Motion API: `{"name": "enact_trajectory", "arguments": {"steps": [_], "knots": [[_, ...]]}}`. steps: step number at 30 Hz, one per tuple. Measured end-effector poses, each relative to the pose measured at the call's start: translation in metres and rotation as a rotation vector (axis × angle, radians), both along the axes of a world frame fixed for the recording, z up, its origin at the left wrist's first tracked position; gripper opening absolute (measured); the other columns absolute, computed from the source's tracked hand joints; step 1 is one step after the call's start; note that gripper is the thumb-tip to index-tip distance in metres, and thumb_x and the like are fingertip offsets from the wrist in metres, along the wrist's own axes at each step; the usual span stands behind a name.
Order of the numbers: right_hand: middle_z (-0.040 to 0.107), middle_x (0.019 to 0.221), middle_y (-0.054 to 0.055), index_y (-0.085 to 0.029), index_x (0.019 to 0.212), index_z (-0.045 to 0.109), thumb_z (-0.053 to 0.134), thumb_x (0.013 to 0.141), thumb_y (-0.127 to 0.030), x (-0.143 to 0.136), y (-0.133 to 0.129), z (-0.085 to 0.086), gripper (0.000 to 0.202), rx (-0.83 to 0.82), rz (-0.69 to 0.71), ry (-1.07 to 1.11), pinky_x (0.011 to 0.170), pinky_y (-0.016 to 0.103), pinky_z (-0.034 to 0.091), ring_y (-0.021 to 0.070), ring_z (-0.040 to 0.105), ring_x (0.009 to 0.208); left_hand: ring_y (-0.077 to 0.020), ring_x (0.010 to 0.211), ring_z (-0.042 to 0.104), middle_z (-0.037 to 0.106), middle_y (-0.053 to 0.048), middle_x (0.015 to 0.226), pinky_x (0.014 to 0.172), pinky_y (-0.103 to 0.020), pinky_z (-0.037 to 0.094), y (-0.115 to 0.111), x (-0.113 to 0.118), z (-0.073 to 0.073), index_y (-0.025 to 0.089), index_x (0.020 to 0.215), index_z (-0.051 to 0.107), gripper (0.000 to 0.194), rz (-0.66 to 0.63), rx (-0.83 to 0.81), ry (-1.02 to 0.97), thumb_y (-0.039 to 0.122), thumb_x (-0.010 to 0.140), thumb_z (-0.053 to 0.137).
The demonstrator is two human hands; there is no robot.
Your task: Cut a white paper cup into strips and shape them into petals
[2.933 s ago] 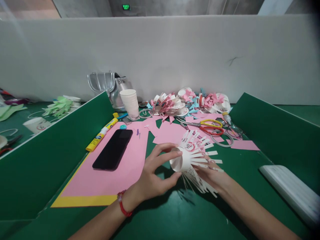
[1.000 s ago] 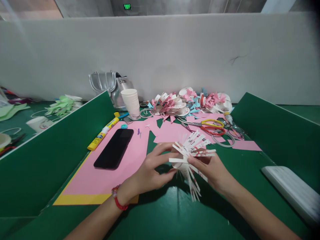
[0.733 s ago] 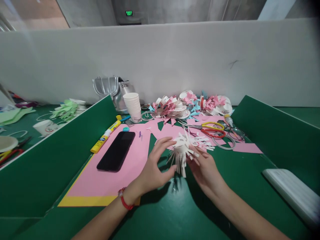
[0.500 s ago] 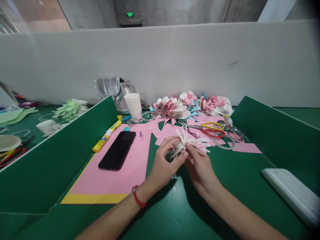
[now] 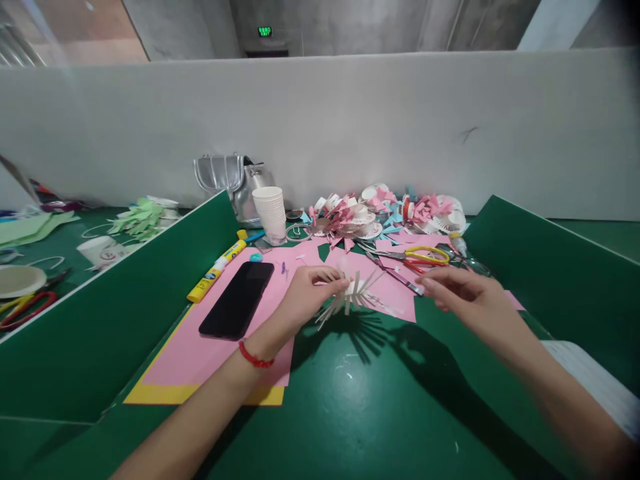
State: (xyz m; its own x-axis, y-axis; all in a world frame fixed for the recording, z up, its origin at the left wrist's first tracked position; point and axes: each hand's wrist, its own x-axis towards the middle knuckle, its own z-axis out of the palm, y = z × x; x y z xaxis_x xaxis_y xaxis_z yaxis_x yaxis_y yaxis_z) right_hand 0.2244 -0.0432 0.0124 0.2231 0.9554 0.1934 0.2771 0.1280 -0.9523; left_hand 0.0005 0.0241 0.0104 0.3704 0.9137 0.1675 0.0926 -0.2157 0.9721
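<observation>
A white paper cup with its side cut into thin strips (image 5: 356, 291) hangs over the green table, the strips fanned outward. My left hand (image 5: 309, 293) is closed on its left side, thumb and fingers pinching it. Off to the right, my right hand (image 5: 463, 293) hovers apart from the cup, fingers loosely bent, with nothing visible in them. Close beyond that hand lie scissors with yellow and red handles (image 5: 427, 253); the hand partly covers the red loop. A slim dark tool with a shiny tip (image 5: 400, 277) lies on pink paper (image 5: 393, 303) between my hands.
A black phone (image 5: 237, 300) rests on pink sheets, beside a yellow glue stick (image 5: 205, 285). Farther back are stacked paper cups (image 5: 270, 213), a silver bag (image 5: 225, 175) and a heap of pink, blue and white paper crafts (image 5: 357, 215). Green dividers (image 5: 150, 300) flank the workspace.
My right hand has let go of the cut cup and moved right toward the scissors. My left hand has shifted slightly left, still holding the cup, whose strips now spread wide.
</observation>
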Motion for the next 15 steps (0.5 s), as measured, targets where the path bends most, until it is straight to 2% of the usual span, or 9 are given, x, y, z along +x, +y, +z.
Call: {"name": "enact_trajectory", "arguments": {"steps": [2,3,4,7,9,11,12,14,15], "knots": [[0.074,0.084,0.004,-0.024,0.086,0.078,0.08,0.064,-0.027,-0.009,0.004,0.007,0.022,0.016,0.074,-0.039,0.06,0.031,0.048,0.0197,0.06,0.066,-0.0114,0.053,0.052,0.06,-0.001,0.055,0.053,-0.025,0.043,0.006,0.003,0.007,0.015,0.05,0.06,0.024,-0.069,0.013,0.054,0.027,0.068,0.07],[0.074,0.085,0.003,-0.024,0.09,0.078,0.083,0.06,-0.025,-0.018,0.006,0.009,0.03,0.012,0.125,-0.045,0.06,0.031,0.049,0.0201,0.061,0.065,-0.0109,0.051,0.051,0.059,-0.001,0.053,0.051,-0.024,0.041,0.009,0.005,0.011,0.015,0.049,0.059,0.024,-0.107,0.016,0.106,0.026,0.068,0.069],[0.074,0.078,0.002,-0.024,0.085,0.079,0.084,0.056,-0.022,-0.027,0.009,0.01,0.03,0.014,0.153,-0.04,0.057,0.031,0.049,0.0188,0.06,0.06,-0.0107,0.05,0.05,0.058,0.0,0.052,0.05,-0.023,0.04,0.012,0.007,0.016,0.015,0.049,0.059,0.023,-0.145,0.024,0.172,0.024,0.069,0.068],[0.071,0.059,0.001,-0.022,0.06,0.075,0.079,0.058,-0.023,-0.05,0.015,0.007,0.005,0.021,0.196,0.028,0.055,0.032,0.05,0.019,0.062,0.054,-0.0126,0.055,0.054,0.059,0.0,0.054,0.055,-0.025,0.043,0.013,0.014,0.029,0.015,0.055,0.064,0.019,-0.179,0.17,0.375,0.019,0.074,0.063],[0.07,0.057,0.002,-0.021,0.056,0.073,0.078,0.06,-0.026,-0.055,0.018,0.0,0.009,0.03,0.18,0.099,0.057,0.032,0.052,0.0198,0.064,0.055,-0.0168,0.07,0.061,0.068,-0.003,0.071,0.068,-0.029,0.049,0.005,0.016,0.037,0.016,0.069,0.069,0.008,-0.006,0.399,0.37,0.016,0.074,0.063],[0.07,0.059,0.002,-0.02,0.06,0.073,0.08,0.062,-0.03,-0.054,0.019,-0.01,0.012,0.045,0.125,0.177,0.057,0.032,0.053,0.0192,0.064,0.055,-0.0203,0.091,0.063,0.07,-0.007,0.094,0.083,-0.033,0.049,-0.011,0.016,0.04,0.016,0.086,0.069,0.012,0.271,0.678,0.252,0.015,0.075,0.064],[0.07,0.06,0.002,-0.02,0.062,0.072,0.081,0.063,-0.032,-0.053,0.019,-0.016,0.015,0.053,0.091,0.215,0.057,0.032,0.054,0.0187,0.064,0.055,-0.0198,0.093,0.063,0.069,-0.007,0.095,0.085,-0.033,0.049,-0.021,0.015,0.038,0.016,0.088,0.068,0.012,0.355,0.794,0.21,0.015,0.078,0.062],[0.07,0.062,0.002,-0.021,0.065,0.071,0.082,0.065,-0.036,-0.05,0.019,-0.028,0.019,0.067,0.027,0.282,0.058,0.032,0.055,0.0184,0.064,0.056,-0.0139,0.07,0.06,0.066,-0.002,0.073,0.07,-0.027,0.049,-0.038,0.013,0.029,0.018,0.076,0.065,0.011,0.408,0.882,0.153,0.013,0.081,0.057],[0.071,0.064,0.002,-0.021,0.066,0.071,0.082,0.066,-0.038,-0.05,0.019,-0.034,0.02,0.071,0.001,0.31,0.059,0.032,0.055,0.0188,0.065,0.058,-0.0115,0.06,0.057,0.063,0.0,0.065,0.062,-0.024,0.047,-0.043,0.013,0.022,0.017,0.072,0.064,0.012,0.323,0.827,0.175,0.013,0.082,0.057]]}}
